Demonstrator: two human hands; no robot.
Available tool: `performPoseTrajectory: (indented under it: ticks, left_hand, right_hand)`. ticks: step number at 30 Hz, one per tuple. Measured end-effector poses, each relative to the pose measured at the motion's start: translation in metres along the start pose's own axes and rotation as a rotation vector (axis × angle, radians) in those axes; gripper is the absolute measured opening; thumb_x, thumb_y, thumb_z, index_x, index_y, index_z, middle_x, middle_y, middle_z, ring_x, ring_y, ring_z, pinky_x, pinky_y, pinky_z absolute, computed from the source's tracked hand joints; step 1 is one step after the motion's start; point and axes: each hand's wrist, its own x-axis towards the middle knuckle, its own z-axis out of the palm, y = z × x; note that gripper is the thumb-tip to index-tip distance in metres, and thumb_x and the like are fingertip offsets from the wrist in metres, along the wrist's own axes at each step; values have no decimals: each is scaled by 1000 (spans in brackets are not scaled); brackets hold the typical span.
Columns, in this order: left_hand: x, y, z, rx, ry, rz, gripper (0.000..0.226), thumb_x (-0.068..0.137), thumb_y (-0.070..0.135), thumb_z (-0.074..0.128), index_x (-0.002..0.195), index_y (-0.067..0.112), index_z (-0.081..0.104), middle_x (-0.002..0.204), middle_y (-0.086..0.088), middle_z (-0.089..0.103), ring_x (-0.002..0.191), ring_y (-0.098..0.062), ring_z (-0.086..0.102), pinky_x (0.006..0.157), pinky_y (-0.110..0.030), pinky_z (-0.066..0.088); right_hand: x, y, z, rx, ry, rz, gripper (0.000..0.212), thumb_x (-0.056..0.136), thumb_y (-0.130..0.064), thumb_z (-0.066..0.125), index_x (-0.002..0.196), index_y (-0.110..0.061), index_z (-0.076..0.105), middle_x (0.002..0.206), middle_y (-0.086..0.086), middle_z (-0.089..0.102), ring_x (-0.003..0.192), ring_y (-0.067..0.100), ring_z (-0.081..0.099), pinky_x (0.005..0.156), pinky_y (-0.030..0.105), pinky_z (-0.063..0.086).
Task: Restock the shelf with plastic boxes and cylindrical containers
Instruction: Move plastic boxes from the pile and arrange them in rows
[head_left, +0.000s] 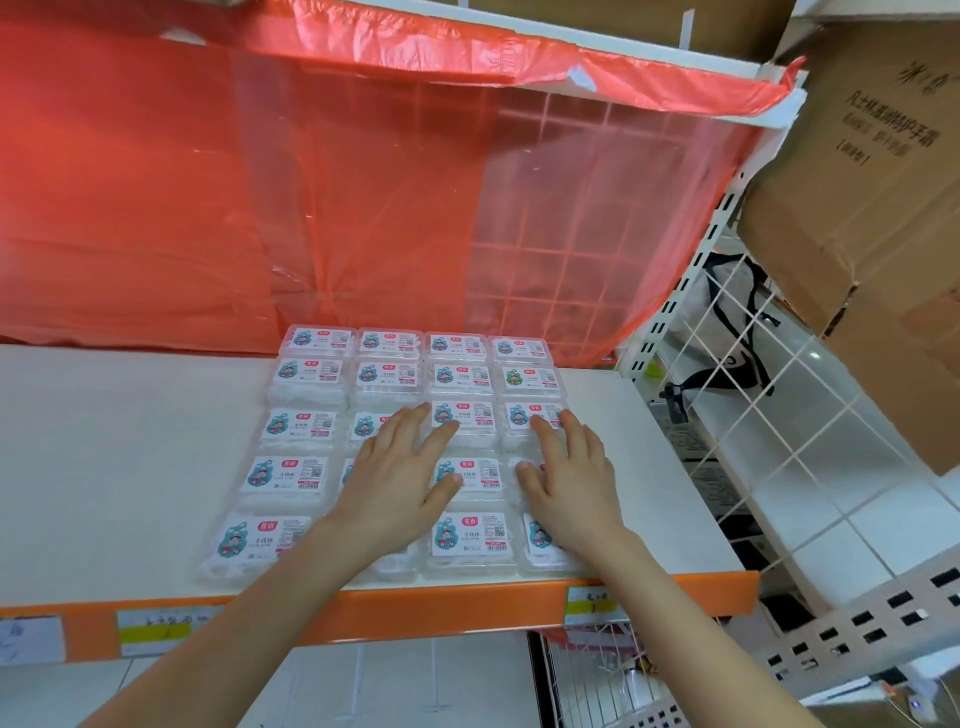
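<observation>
Boxes (467, 538) sit four wide, five deep on the right part of the shelf (130, 467), labels up, with the front row right at the orange lip (415, 608). Your left hand (400, 483) lies flat over the second column, middle rows. Your right hand (569, 478) lies flat over the fourth column. Grip is apart on both: fingers straight and spread, touching lids, clamped on nothing. This reads as the squaring-up step. Press lightly, since the lids look like thin clear plastic and will likely skate on the smooth shelf. Push columns from their sides, not just down from above, so rows close up without riding over each other. The left column looks skewed, and its front box angles out toward the lip. Nudge that one back first, as it could slip off. Line the front row just behind the lip, above the price tag (592, 605). Watch the red plastic sheet (208, 208) behind the back row, which shoved boxes may snag. Can't tell whether the rear rows are stacked. No cylindrical containers in view, so that part of the task looks not yet done.
</observation>
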Motion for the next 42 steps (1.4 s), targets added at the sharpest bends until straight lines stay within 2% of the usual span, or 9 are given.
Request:
performPoseTrajectory:
  ticks: [4,8,12,16,21,24,32,38,42]
  left_hand:
    - [-8,-21,-15,38,35,-78,58,94,46,37,146,28,17,155,-1,8,141,-17,5,111,-36,14]
    - [-26,-48,-31,67,57,-185,57,94,47,37,145,27,22,153,-2,17,140,-18,12,110,-35,17]
    - [-54,-80,-49,103,78,-288,64,87,53,24,144,25,26,150,-4,25,138,-18,19,107,-34,24]
    - [-89,-120,-69,106,126,-390,56,93,46,39,144,23,29,150,-5,26,138,-20,20,107,-36,25]
    - [-146,-170,-106,116,174,-494,80,77,58,13,139,15,40,144,-12,37,134,-26,32,101,-41,34]
    - [-188,-211,-123,87,254,-549,81,75,56,16,130,8,51,135,-19,47,126,-34,42,94,-47,40]
    - [-304,-321,-165,107,209,-718,76,77,57,15,141,21,33,147,-6,30,136,-22,26,106,-37,28]
    - [-375,-382,-188,149,243,-767,54,93,43,41,141,20,32,145,-5,32,133,-21,29,102,-37,31]
    - [-407,-409,-194,149,220,-825,55,95,44,38,144,23,25,149,-2,26,137,-20,22,109,-38,27]
  right_hand:
    - [6,-21,-12,-83,42,-62,57,95,-43,32,147,-25,14,155,8,8,141,27,7,110,47,20]
    - [14,-73,-10,-72,17,-231,58,95,-44,32,147,-25,14,155,7,7,141,26,5,111,48,13]
    - [14,-132,8,-90,-39,-417,58,95,-45,34,147,-24,16,155,8,8,142,26,4,110,50,10]
    - [9,-194,28,-70,-92,-535,55,96,-42,34,145,-23,19,155,8,8,142,25,4,110,52,8]
    - [0,-275,47,-56,-147,-633,54,96,-42,33,145,-23,20,153,8,12,141,26,6,110,52,11]
    - [-11,-332,60,-54,-169,-681,53,96,-42,33,144,-23,20,152,7,15,139,26,9,109,50,14]
    - [-50,-491,93,-34,-206,-789,52,95,-41,35,143,-24,24,149,5,20,137,24,15,107,46,19]
    - [-80,-577,114,-5,-224,-848,49,95,-41,35,140,-25,26,144,4,26,133,25,21,104,43,23]
    - [-87,-613,122,-3,-235,-873,49,96,-43,35,140,-24,27,146,5,26,133,25,22,103,42,25]
